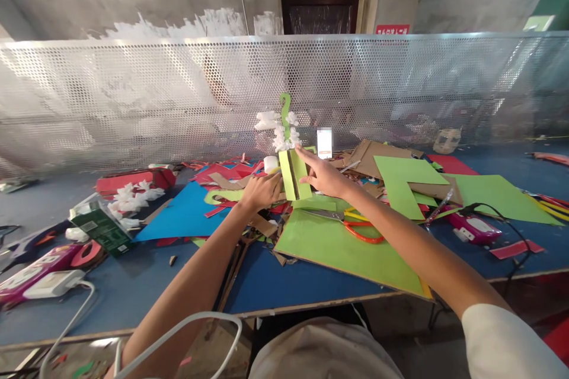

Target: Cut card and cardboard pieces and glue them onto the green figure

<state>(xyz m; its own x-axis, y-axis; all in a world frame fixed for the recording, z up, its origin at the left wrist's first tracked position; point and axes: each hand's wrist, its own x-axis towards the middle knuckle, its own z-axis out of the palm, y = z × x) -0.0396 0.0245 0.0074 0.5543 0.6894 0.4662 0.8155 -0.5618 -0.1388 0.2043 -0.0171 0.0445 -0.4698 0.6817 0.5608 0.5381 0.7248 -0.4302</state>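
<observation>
Left hand [262, 190] curled beside green card piece [288, 182], can't tell its grip; right hand [326, 178] thumb and index spread; steady edges, press evenly

Middle: left hand [262, 190], right hand [328, 177] and dark-striped lime-green card piece [288, 176] occupy this space.
Near edge: bare blue worktop [262, 281] allows low passage.
Right: orange-handled metal scissors [340, 215] obstruct.
Back: tall perforated metal screen [178, 95] closes the way.

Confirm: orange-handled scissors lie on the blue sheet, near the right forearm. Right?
Not the blue sheet: the head view shows the scissors on the green board. Near the right forearm is right.
</observation>
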